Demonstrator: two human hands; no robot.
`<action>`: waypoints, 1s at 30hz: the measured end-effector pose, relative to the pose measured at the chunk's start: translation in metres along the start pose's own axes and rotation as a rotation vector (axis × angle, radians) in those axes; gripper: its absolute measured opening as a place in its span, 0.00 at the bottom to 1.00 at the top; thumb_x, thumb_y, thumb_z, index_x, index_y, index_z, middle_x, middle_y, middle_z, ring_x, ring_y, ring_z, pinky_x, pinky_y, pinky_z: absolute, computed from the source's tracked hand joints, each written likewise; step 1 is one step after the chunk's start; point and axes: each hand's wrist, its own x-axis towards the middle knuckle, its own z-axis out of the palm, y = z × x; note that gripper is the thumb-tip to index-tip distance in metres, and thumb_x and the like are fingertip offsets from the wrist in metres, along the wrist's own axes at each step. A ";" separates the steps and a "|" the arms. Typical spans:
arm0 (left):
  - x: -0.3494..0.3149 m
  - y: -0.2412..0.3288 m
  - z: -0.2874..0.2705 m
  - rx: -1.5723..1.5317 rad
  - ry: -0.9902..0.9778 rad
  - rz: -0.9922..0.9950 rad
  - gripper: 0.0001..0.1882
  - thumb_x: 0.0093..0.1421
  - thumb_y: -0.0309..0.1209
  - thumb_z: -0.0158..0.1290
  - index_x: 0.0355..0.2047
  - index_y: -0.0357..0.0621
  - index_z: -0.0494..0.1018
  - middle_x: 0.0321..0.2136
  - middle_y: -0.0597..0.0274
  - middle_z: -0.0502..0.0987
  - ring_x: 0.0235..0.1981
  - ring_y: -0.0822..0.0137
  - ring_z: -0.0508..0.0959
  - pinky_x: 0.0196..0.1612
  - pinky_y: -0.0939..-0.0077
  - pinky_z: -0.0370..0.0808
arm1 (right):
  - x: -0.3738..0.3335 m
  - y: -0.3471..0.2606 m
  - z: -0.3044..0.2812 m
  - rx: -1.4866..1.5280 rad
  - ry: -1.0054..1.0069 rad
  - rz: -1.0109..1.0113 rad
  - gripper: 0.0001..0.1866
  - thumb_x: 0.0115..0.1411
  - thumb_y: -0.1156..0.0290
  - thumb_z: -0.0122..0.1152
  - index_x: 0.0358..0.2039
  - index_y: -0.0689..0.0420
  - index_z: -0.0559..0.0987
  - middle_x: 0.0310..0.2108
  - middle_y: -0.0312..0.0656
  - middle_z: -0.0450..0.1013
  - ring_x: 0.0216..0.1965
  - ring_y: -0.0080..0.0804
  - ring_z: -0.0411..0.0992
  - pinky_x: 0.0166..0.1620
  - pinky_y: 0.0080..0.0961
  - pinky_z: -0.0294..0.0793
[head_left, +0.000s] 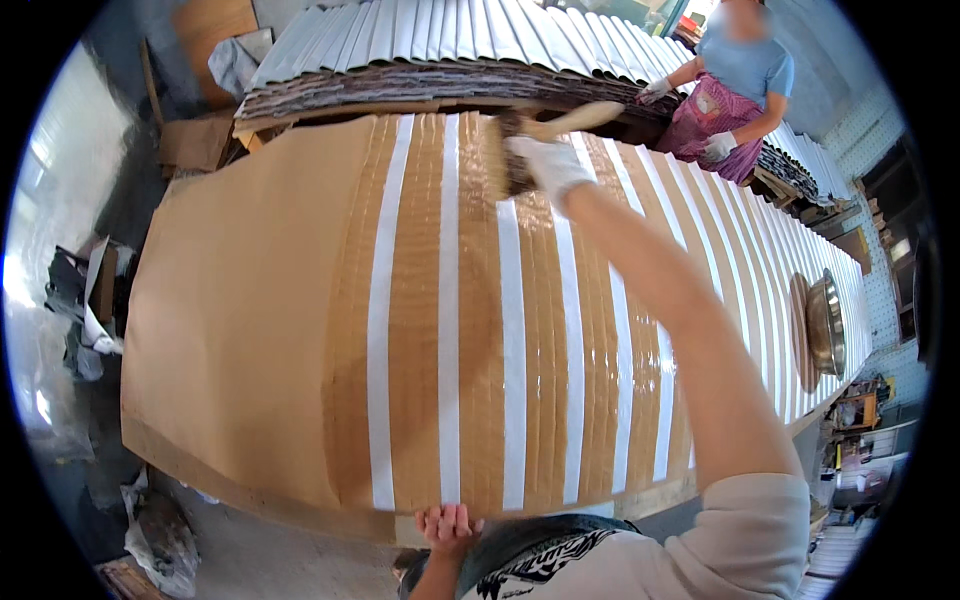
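My right hand [550, 168], in a white glove, is closed on a wide brush [515, 160] with a pale wooden handle. The brush is over the far end of a white strip, and motion blurs it a little. Brown paper sheets [250, 300] lie across the long table, overlapped in a fan with white strips [450, 300] between them. Wet-looking gloss covers the middle part of the paper. At the near edge my bare left hand [448, 527] curls its fingers over the paper's edge, by the end of one strip; its thumb is hidden.
A metal bowl [826, 322] stands on the right part of the strips. Beyond the table is a stack of corrugated white sheets [420, 35]. A co-worker [735, 90] with white gloves stands at the far right. A plastic bag [160, 535] lies on the floor at the near left.
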 end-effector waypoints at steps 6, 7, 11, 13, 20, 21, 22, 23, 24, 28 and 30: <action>-0.018 -0.005 0.005 0.005 -0.006 0.009 0.25 0.68 0.41 0.48 0.59 0.40 0.64 0.56 0.54 0.67 0.57 0.45 0.67 0.63 0.33 0.63 | 0.098 -0.019 0.121 -0.920 -0.120 -0.443 0.32 0.59 0.52 0.56 0.59 0.59 0.72 0.55 0.56 0.74 0.57 0.49 0.73 0.57 0.36 0.72; -0.020 -0.008 0.004 -0.015 0.003 0.013 0.25 0.69 0.40 0.48 0.61 0.38 0.64 0.56 0.53 0.68 0.57 0.44 0.68 0.63 0.32 0.64 | 0.104 -0.009 0.103 -0.679 -0.085 -0.259 0.32 0.59 0.51 0.56 0.58 0.60 0.73 0.55 0.56 0.74 0.57 0.48 0.73 0.57 0.36 0.72; 0.008 0.007 -0.038 0.218 -0.262 0.056 0.31 0.70 0.34 0.46 0.65 0.23 0.52 0.53 0.48 0.72 0.55 0.41 0.72 0.61 0.30 0.66 | 0.115 0.038 -0.011 -0.202 0.114 0.102 0.31 0.57 0.49 0.57 0.48 0.66 0.80 0.51 0.58 0.76 0.54 0.47 0.76 0.56 0.37 0.73; -0.011 -0.001 -0.033 0.221 -0.178 0.034 0.31 0.69 0.34 0.46 0.64 0.22 0.53 0.53 0.47 0.72 0.54 0.41 0.73 0.61 0.30 0.67 | 0.141 0.088 -0.077 -0.251 0.132 -0.059 0.24 0.54 0.55 0.63 0.42 0.64 0.81 0.40 0.49 0.80 0.37 0.39 0.79 0.41 0.37 0.78; 0.010 0.008 -0.017 0.164 -0.105 0.047 0.32 0.60 0.40 0.57 0.60 0.37 0.61 0.58 0.51 0.63 0.63 0.44 0.61 0.65 0.29 0.57 | 0.172 0.200 -0.276 -0.543 0.584 0.212 0.35 0.55 0.45 0.61 0.56 0.58 0.78 0.54 0.53 0.76 0.55 0.46 0.75 0.54 0.40 0.75; 0.015 0.006 -0.012 0.146 -0.080 0.066 0.32 0.60 0.40 0.57 0.61 0.38 0.61 0.58 0.52 0.62 0.63 0.44 0.61 0.65 0.29 0.57 | 0.181 0.205 -0.288 -0.467 0.637 0.238 0.36 0.55 0.44 0.60 0.56 0.57 0.78 0.55 0.54 0.75 0.55 0.47 0.75 0.55 0.40 0.74; 0.017 0.010 -0.019 0.170 -0.065 0.051 0.32 0.60 0.40 0.57 0.60 0.39 0.62 0.58 0.52 0.62 0.63 0.45 0.61 0.65 0.29 0.57 | 0.172 0.182 -0.242 -0.416 0.563 0.175 0.33 0.56 0.45 0.59 0.54 0.57 0.79 0.53 0.54 0.76 0.53 0.47 0.76 0.54 0.39 0.75; 0.015 0.021 -0.037 0.254 -0.072 0.014 0.32 0.60 0.41 0.57 0.60 0.39 0.62 0.58 0.53 0.62 0.64 0.46 0.60 0.66 0.29 0.57 | 0.156 0.148 -0.159 -0.342 0.425 0.107 0.30 0.57 0.47 0.59 0.52 0.58 0.80 0.51 0.53 0.77 0.51 0.47 0.77 0.52 0.38 0.75; 0.029 0.007 -0.011 0.118 -0.034 0.079 0.32 0.60 0.41 0.57 0.60 0.40 0.62 0.59 0.54 0.62 0.64 0.46 0.60 0.66 0.29 0.57 | 0.133 0.144 -0.193 -0.347 0.465 0.043 0.29 0.57 0.48 0.58 0.49 0.59 0.81 0.48 0.54 0.78 0.49 0.48 0.77 0.52 0.38 0.76; 0.012 0.007 -0.009 0.147 -0.030 0.020 0.25 0.60 0.37 0.54 0.54 0.43 0.64 0.55 0.55 0.65 0.62 0.47 0.63 0.66 0.33 0.57 | 0.033 0.046 -0.042 -0.211 0.056 -0.237 0.24 0.59 0.52 0.56 0.43 0.61 0.81 0.43 0.58 0.78 0.47 0.49 0.78 0.51 0.37 0.77; 0.008 0.004 -0.017 0.211 -0.077 0.017 0.24 0.58 0.35 0.54 0.54 0.43 0.65 0.54 0.55 0.65 0.60 0.47 0.64 0.66 0.35 0.58 | -0.025 0.009 0.019 -0.050 -0.123 -0.164 0.25 0.61 0.53 0.58 0.48 0.61 0.78 0.43 0.54 0.78 0.45 0.48 0.78 0.50 0.38 0.78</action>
